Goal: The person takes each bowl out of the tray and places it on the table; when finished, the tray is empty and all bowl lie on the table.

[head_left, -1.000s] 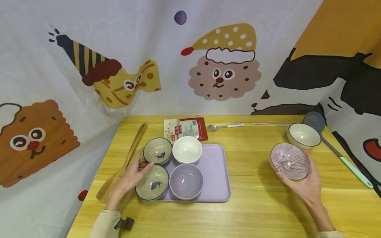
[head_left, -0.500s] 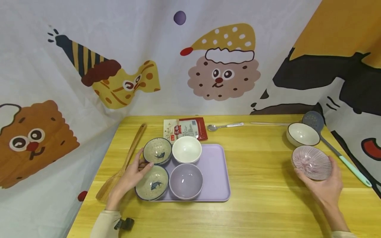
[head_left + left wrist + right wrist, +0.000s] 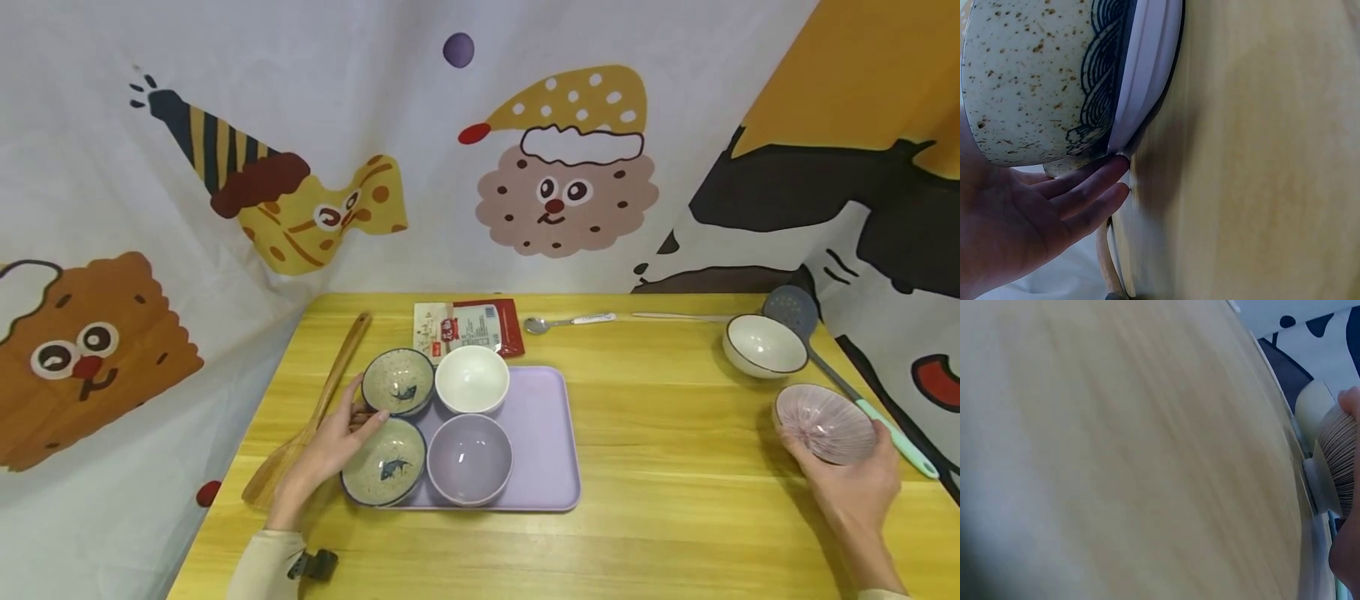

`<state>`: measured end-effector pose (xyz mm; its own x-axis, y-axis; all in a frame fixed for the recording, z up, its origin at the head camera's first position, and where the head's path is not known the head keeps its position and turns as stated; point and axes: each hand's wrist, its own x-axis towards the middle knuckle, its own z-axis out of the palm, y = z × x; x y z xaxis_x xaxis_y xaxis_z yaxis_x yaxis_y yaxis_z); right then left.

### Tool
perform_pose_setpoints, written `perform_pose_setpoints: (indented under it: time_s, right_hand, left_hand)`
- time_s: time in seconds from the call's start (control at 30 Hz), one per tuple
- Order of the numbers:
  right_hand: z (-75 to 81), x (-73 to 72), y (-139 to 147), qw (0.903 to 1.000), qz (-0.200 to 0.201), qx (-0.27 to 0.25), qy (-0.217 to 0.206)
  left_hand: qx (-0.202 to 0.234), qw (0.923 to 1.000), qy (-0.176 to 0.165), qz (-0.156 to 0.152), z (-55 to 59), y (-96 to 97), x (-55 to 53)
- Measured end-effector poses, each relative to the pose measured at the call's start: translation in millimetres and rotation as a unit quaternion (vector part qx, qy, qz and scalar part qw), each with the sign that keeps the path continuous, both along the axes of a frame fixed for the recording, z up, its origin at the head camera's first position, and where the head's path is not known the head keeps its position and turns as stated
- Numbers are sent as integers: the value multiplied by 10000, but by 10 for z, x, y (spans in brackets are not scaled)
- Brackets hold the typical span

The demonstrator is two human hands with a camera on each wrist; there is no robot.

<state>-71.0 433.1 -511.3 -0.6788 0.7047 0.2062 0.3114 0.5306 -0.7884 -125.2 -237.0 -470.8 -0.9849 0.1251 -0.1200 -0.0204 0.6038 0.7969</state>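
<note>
On the right, my right hand (image 3: pixel 855 483) grips a pink-and-white striped bowl (image 3: pixel 823 423) by its sides, thumb at the near left of the rim. The right wrist view catches its ribbed outside (image 3: pixel 1340 456) at the edge. My left hand (image 3: pixel 330 442) rests beside two speckled bowls with blue fish, one at the back (image 3: pixel 397 382) and one in front (image 3: pixel 384 462). Its thumb lies between them. In the left wrist view its loosely straight fingers (image 3: pixel 1094 194) reach the rim of the lavender tray (image 3: pixel 1147 69), just below a speckled bowl (image 3: pixel 1029 81).
A white bowl (image 3: pixel 472 379) and a lavender bowl (image 3: pixel 470 460) share the tray. A wooden spatula (image 3: pixel 315 425) lies left. Behind are a packet (image 3: pixel 480 327) and a spoon (image 3: pixel 562 322). At right, a brown-rimmed bowl (image 3: pixel 765 346) stands by a slotted skimmer (image 3: pixel 840 371).
My right hand has carried the striped bowl to the right and slightly nearer, from left of the brown-rimmed bowl to in front of it. My left hand has stayed put.
</note>
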Motion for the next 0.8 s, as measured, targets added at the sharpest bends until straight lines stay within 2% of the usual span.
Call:
perform_pose_setpoints:
  time_s: [0.13, 0.27, 0.5, 0.67, 0.8]
  right_hand:
    - [3, 7, 55, 9999, -111, -56, -102]
    - [44, 5, 87, 9990, -87, -128, -420]
    - [136, -21, 98, 9972, 158, 101, -729]
    - [236, 9, 50, 9977, 176, 285, -591]
    - [388, -23, -86, 9984, 288, 237, -436]
  left_hand:
    - [1, 10000, -7, -2, -5, 3, -4]
    - [-5, 10000, -25, -7, -5, 7, -6]
    - [58, 9999, -97, 15, -10, 2, 2]
    - [97, 9999, -91, -17, -9, -2, -3]
    - [74, 9999, -75, -25, -1, -2, -5]
